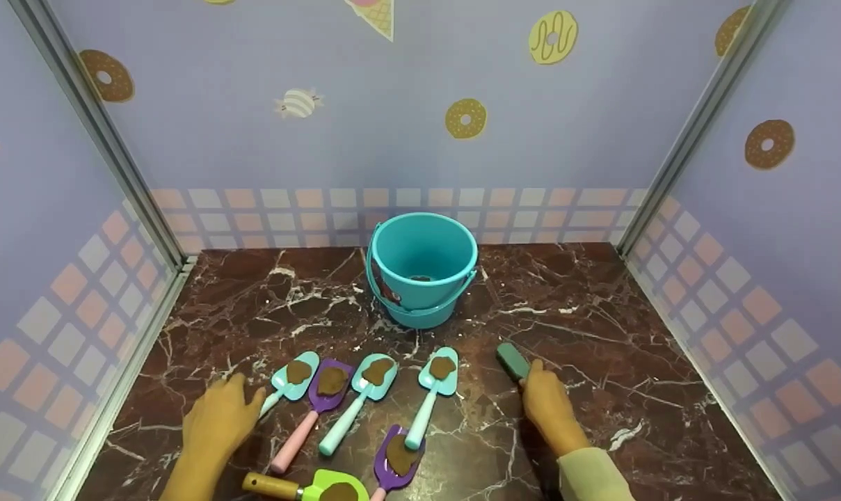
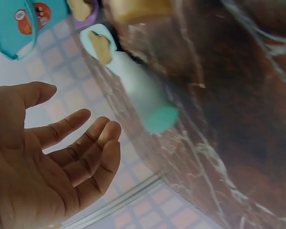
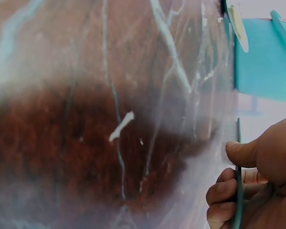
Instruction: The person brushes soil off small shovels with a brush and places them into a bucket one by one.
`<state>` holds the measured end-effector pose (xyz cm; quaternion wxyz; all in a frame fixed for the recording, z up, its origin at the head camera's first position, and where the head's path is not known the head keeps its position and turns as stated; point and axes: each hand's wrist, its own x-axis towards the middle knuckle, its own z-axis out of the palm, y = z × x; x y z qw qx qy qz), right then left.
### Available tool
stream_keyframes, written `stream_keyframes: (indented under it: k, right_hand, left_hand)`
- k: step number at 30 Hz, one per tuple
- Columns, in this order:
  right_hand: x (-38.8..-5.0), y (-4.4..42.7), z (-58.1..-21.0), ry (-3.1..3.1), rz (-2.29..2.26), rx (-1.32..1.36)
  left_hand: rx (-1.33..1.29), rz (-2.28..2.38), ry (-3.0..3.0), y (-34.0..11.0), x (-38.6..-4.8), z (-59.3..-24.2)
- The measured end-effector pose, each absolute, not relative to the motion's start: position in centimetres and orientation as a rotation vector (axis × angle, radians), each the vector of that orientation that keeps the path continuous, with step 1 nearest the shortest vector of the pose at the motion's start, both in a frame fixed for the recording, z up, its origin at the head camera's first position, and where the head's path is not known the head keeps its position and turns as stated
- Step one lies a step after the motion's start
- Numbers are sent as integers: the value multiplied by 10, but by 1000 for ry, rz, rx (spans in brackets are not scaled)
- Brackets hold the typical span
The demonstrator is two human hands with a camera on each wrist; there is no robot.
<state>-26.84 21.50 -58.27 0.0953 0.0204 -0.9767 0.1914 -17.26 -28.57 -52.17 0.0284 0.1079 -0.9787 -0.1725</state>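
My left hand (image 1: pixel 218 421) hovers beside the leftmost turquoise toy shovel (image 1: pixel 296 376), fingers loosely bent and nothing in them. In the left wrist view a gap separates it from the shovel's handle (image 2: pixel 148 102). On the right, my right hand (image 1: pixel 549 403) grips a green, flat-backed brush (image 1: pixel 513 362); pale bristles show faintly in the right wrist view. Brown lumps lie in the shovel blades, including a purple shovel (image 1: pixel 330 383) with a pink handle, the middle turquoise shovel (image 1: pixel 375 376) and another turquoise shovel (image 1: pixel 439 376).
A turquoise bucket (image 1: pixel 423 306) with its handle lowered stands near the back wall. At the front lie a lime-green shovel (image 1: pixel 323 480) with a wooden handle and a purple shovel (image 1: pixel 385 473). White crumbs dot the dark marbled tabletop (image 1: pixel 566 292). Patterned walls enclose three sides.
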Motion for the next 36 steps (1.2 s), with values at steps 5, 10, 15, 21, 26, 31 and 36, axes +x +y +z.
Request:
stream_keyframes:
  k: [5, 10, 15, 21, 26, 31, 36]
  right_hand:
    - [-260, 215, -575, -2845, 592, 119]
    - [-249, 210, -563, -2800, 560, 166]
    - [-241, 205, -554, -2751, 543, 198]
    - [-235, 202, -550, -2711, 521, 226]
    - [-234, 202, -548, -2716, 505, 217]
    - [-233, 204, -545, -2737, 490, 173]
    - [-231, 204, -537, -2731, 519, 158]
  left_hand:
    - [268, -517, -3063, -290, -175, -538]
    - [202, -486, -3104, -293, -183, -553]
    - [156, -446, -3121, -293, -190, -560]
    - [101, -420, -3106, -291, -194, -566]
    - [40, -389, -3126, -290, -195, -569]
    - [44, -386, -3101, -292, -194, -569]
    - [63, -388, -2936, -279, -192, -554]
